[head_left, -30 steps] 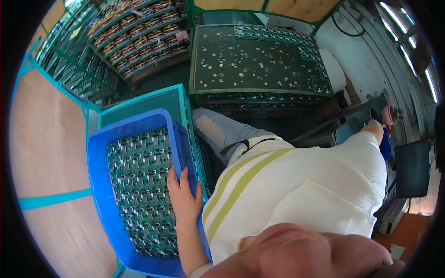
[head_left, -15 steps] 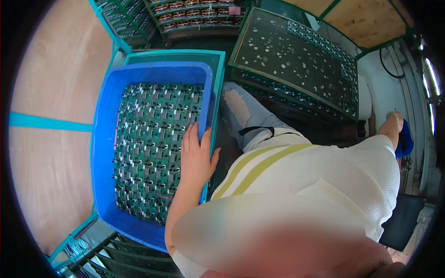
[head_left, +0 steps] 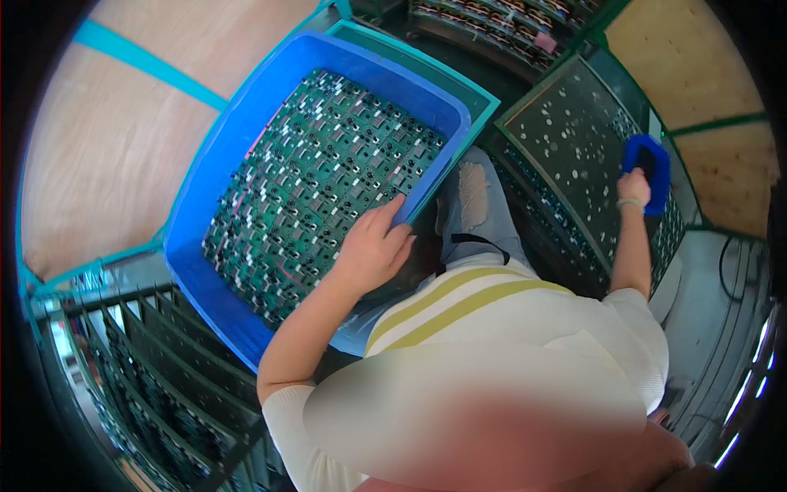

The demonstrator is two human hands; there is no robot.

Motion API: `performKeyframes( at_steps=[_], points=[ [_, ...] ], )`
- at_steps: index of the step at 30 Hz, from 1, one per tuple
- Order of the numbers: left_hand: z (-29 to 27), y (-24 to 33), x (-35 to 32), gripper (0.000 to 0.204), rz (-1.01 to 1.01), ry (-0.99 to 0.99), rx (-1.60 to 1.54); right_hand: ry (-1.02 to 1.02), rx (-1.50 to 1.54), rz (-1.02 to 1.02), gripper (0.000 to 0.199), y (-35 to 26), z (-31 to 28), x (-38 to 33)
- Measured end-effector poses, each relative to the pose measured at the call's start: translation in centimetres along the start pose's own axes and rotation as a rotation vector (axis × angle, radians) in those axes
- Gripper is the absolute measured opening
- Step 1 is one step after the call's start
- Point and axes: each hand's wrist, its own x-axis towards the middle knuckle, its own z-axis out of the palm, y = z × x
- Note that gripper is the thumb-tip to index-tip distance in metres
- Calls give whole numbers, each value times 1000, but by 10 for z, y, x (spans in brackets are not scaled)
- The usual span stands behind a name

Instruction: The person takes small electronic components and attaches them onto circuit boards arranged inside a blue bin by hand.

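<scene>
Sitting in the tub (blue) are circuit boards.

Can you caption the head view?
Left hand at a blue tub of circuit boards, right hand gripping a blue container.

One large blue tub, one small blue container, one pink slip, two hands.

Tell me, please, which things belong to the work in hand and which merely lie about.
Likely in the work:
- blue bin, left hand at its rim
- circuit boards inside
- small blue container in right hand

Seemingly just around:
- slotted rack
- pink slip
- wooden panels
</scene>
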Motion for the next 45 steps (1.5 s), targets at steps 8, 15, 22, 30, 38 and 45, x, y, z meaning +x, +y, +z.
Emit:
performKeyframes(
  at_steps=[8, 15, 22, 30, 38, 45],
  points=[
    [-48, -9, -13, 8, -162, 586, 276, -68, 278, -421, 22, -137, 45, 2],
    [-78, -56, -32, 22, -755, 1309, 5, -121, 339, -543, 25, -156, 59, 9],
    [-61, -104, -19, 24, -761, 1625, -542, -93, 270, -390, 48, -159, 111, 61],
    [-51, -118, -42, 25, -964, 1539, -574, -372, 241, -447, 44, -156, 172, 103],
    [-36, -125, -38, 23, -1003, 1437, -656, -346, 370, -457, 37, -161, 173, 103],
    [-31, -130, -40, 21, -1036, 1451, -737, -225, 217, -310, 50, -175, 95, 73]
  ],
)
